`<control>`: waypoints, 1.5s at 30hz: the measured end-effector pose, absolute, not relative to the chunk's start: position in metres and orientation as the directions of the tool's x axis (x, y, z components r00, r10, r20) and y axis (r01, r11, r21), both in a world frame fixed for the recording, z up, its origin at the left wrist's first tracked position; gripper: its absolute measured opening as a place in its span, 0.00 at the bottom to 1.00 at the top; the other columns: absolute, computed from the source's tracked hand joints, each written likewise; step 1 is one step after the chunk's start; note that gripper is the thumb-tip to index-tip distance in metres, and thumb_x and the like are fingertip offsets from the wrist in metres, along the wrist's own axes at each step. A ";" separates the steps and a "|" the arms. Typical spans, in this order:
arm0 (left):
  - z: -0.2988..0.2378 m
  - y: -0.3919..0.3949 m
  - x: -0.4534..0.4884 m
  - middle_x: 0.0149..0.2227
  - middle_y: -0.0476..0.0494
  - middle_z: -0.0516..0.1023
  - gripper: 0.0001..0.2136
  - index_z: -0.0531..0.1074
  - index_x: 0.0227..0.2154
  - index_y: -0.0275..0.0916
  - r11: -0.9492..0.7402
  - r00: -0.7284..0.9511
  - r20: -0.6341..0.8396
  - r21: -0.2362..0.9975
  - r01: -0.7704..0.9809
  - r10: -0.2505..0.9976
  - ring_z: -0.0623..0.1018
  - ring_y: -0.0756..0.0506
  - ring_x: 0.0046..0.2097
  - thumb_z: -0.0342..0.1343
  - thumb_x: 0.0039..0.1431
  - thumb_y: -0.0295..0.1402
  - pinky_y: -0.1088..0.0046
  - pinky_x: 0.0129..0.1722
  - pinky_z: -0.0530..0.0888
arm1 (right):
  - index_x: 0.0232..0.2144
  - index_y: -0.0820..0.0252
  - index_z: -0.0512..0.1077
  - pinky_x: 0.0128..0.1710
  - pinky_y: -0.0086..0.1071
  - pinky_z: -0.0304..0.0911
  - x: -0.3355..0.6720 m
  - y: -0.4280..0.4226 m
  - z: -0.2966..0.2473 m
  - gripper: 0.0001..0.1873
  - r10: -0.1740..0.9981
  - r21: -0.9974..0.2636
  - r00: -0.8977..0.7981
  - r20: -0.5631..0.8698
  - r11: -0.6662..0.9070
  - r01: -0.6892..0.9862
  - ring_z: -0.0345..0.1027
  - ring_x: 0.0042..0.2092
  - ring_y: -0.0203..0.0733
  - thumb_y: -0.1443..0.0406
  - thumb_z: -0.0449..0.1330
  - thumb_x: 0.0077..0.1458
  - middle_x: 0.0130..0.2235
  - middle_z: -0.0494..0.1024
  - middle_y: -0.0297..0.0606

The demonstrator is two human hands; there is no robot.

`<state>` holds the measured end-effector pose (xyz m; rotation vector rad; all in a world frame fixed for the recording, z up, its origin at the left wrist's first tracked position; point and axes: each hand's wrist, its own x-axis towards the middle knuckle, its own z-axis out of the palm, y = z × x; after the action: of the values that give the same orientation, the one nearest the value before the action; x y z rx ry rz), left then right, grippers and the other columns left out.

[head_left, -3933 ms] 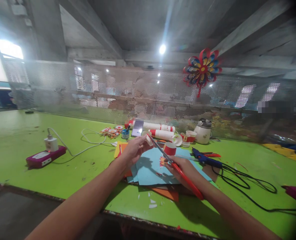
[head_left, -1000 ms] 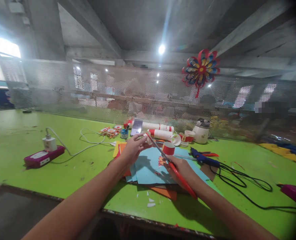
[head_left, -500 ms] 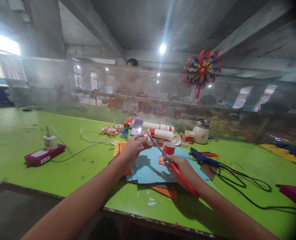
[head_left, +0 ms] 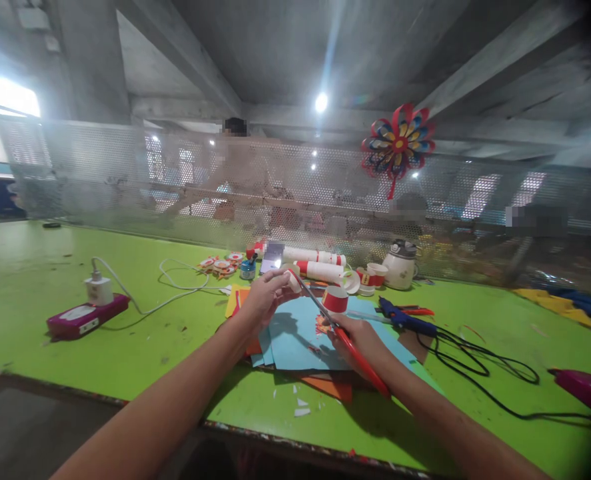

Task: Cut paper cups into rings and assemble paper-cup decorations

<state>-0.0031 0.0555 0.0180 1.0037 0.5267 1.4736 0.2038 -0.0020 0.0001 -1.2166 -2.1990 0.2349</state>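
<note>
In the head view my left hand (head_left: 266, 297) is closed around a small white round piece with a red edge (head_left: 292, 281), perhaps part of a paper cup; my fingers partly hide it. My right hand (head_left: 358, 339) grips scissors with red handles (head_left: 370, 370). The blades reach up and left to the white piece, touching or nearly touching its edge. Under both hands lie light blue paper sheets (head_left: 295, 340). A red and white paper ring (head_left: 335, 299) stands on the sheets, just beyond the scissors. Small red and orange scraps (head_left: 322, 325) lie by my right hand.
A blue glue gun (head_left: 408, 319) with a black cord lies to the right. White and red tubes (head_left: 320, 270), a phone (head_left: 272, 257), paper cups (head_left: 376, 273) and a jug (head_left: 400, 265) line the back. A purple power strip (head_left: 88, 317) sits left. White scraps (head_left: 302, 411) lie near the front edge.
Both hands keep their grips, with the scissors still at the white piece. The view has shifted slightly. Behind the mesh screen, a person has moved left and stretched out an arm.
</note>
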 end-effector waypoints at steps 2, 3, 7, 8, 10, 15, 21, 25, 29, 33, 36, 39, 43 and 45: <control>0.018 0.056 -0.003 0.32 0.39 0.79 0.11 0.72 0.36 0.32 -0.170 0.078 0.258 0.804 -0.569 0.963 0.79 0.45 0.32 0.62 0.49 0.28 0.62 0.38 0.76 | 0.36 0.63 0.72 0.32 0.31 0.59 0.204 -0.001 0.000 0.12 0.820 -0.437 -0.397 0.411 0.560 0.704 0.70 0.32 0.44 0.69 0.51 0.51 0.33 0.79 0.40; 0.018 0.056 -0.002 0.32 0.39 0.79 0.11 0.72 0.37 0.32 -0.165 0.074 0.251 0.803 -0.572 0.965 0.79 0.45 0.32 0.62 0.49 0.27 0.63 0.38 0.76 | 0.36 0.63 0.72 0.31 0.31 0.59 0.204 -0.002 0.001 0.12 0.824 -0.439 -0.396 0.405 0.555 0.706 0.70 0.32 0.44 0.68 0.51 0.52 0.32 0.79 0.40; 0.016 0.058 -0.001 0.33 0.38 0.79 0.11 0.74 0.36 0.31 -0.164 0.080 0.254 0.801 -0.575 0.964 0.79 0.45 0.32 0.63 0.48 0.26 0.65 0.38 0.76 | 0.34 0.62 0.72 0.30 0.31 0.58 0.203 -0.007 0.007 0.10 0.838 -0.441 -0.384 0.387 0.534 0.721 0.68 0.30 0.43 0.67 0.51 0.53 0.30 0.78 0.39; 0.015 0.058 -0.001 0.33 0.38 0.79 0.10 0.74 0.35 0.30 -0.166 0.084 0.259 0.802 -0.574 0.962 0.79 0.45 0.33 0.63 0.48 0.26 0.65 0.38 0.76 | 0.33 0.62 0.72 0.30 0.31 0.58 0.202 -0.008 0.009 0.10 0.838 -0.440 -0.386 0.386 0.535 0.721 0.68 0.30 0.43 0.67 0.51 0.53 0.30 0.78 0.39; 0.014 0.058 -0.001 0.32 0.37 0.79 0.09 0.74 0.33 0.30 -0.168 0.097 0.269 0.805 -0.569 0.958 0.80 0.44 0.33 0.63 0.47 0.27 0.65 0.37 0.76 | 0.33 0.62 0.72 0.31 0.31 0.59 0.202 -0.011 0.012 0.10 0.835 -0.437 -0.390 0.387 0.539 0.720 0.68 0.30 0.43 0.68 0.50 0.52 0.31 0.78 0.40; 0.015 0.055 -0.001 0.31 0.37 0.79 0.10 0.74 0.32 0.30 -0.169 0.110 0.268 0.824 -0.541 0.957 0.80 0.43 0.33 0.64 0.47 0.28 0.64 0.36 0.76 | 0.33 0.62 0.72 0.32 0.32 0.60 0.201 -0.012 0.015 0.11 0.834 -0.439 -0.393 0.386 0.541 0.717 0.68 0.31 0.43 0.67 0.50 0.53 0.31 0.78 0.40; 0.017 0.055 -0.002 0.32 0.37 0.79 0.10 0.74 0.32 0.30 -0.171 0.071 0.245 0.830 -0.531 0.967 0.79 0.44 0.31 0.64 0.47 0.29 0.65 0.36 0.76 | 0.31 0.62 0.72 0.31 0.31 0.60 0.200 -0.012 0.014 0.09 0.835 -0.471 -0.399 0.379 0.545 0.694 0.68 0.30 0.42 0.67 0.52 0.50 0.31 0.78 0.39; 0.018 0.055 -0.002 0.31 0.38 0.79 0.10 0.74 0.32 0.30 -0.166 0.072 0.240 0.830 -0.533 0.968 0.79 0.45 0.31 0.64 0.47 0.30 0.65 0.35 0.76 | 0.34 0.62 0.73 0.33 0.32 0.60 0.200 -0.012 0.014 0.11 0.838 -0.467 -0.402 0.370 0.542 0.699 0.68 0.32 0.43 0.67 0.52 0.50 0.32 0.78 0.40; 0.018 0.054 -0.002 0.31 0.38 0.79 0.09 0.74 0.31 0.30 -0.159 0.084 0.239 0.830 -0.534 0.967 0.79 0.44 0.31 0.64 0.47 0.30 0.65 0.35 0.76 | 0.35 0.61 0.73 0.34 0.33 0.60 0.202 -0.012 0.014 0.12 0.839 -0.449 -0.398 0.372 0.537 0.714 0.69 0.33 0.44 0.67 0.52 0.51 0.33 0.79 0.39; 0.018 0.054 -0.003 0.30 0.39 0.78 0.09 0.74 0.31 0.30 -0.154 0.092 0.241 0.825 -0.544 0.966 0.79 0.44 0.31 0.64 0.47 0.29 0.65 0.35 0.76 | 0.34 0.62 0.73 0.32 0.32 0.59 0.200 -0.016 0.017 0.12 0.848 -0.449 -0.378 0.370 0.520 0.727 0.68 0.31 0.44 0.69 0.51 0.51 0.31 0.78 0.39; 0.018 0.055 -0.003 0.30 0.39 0.78 0.08 0.74 0.30 0.30 -0.150 0.094 0.240 0.820 -0.552 0.966 0.78 0.45 0.31 0.64 0.47 0.29 0.65 0.36 0.76 | 0.31 0.62 0.72 0.31 0.31 0.58 0.197 -0.018 0.018 0.10 0.849 -0.456 -0.377 0.370 0.519 0.723 0.67 0.30 0.42 0.70 0.50 0.50 0.29 0.77 0.37; 0.019 0.054 -0.003 0.30 0.39 0.78 0.08 0.74 0.29 0.30 -0.143 0.101 0.237 0.819 -0.556 0.966 0.78 0.45 0.30 0.64 0.47 0.29 0.64 0.36 0.76 | 0.31 0.61 0.71 0.31 0.30 0.57 0.198 -0.017 0.016 0.10 0.840 -0.441 -0.382 0.384 0.531 0.723 0.67 0.30 0.41 0.70 0.50 0.51 0.29 0.77 0.37; 0.021 0.051 -0.003 0.29 0.40 0.78 0.08 0.74 0.29 0.31 -0.137 0.108 0.235 0.819 -0.557 0.966 0.78 0.46 0.30 0.64 0.47 0.29 0.63 0.37 0.76 | 0.31 0.61 0.70 0.29 0.30 0.55 0.200 -0.013 0.010 0.09 0.845 -0.419 -0.372 0.383 0.518 0.746 0.66 0.28 0.41 0.68 0.50 0.54 0.28 0.76 0.36; 0.021 0.051 -0.003 0.29 0.39 0.78 0.07 0.74 0.29 0.30 -0.135 0.111 0.234 0.821 -0.555 0.966 0.78 0.46 0.30 0.64 0.47 0.29 0.63 0.37 0.76 | 0.31 0.60 0.70 0.30 0.30 0.56 0.201 -0.013 0.008 0.09 0.846 -0.412 -0.368 0.385 0.514 0.752 0.66 0.29 0.41 0.67 0.50 0.54 0.28 0.76 0.36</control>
<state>-0.0027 0.0506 0.0211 0.9821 0.5573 1.4337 0.2006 -0.0129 0.0080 -1.3006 -2.2030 0.2227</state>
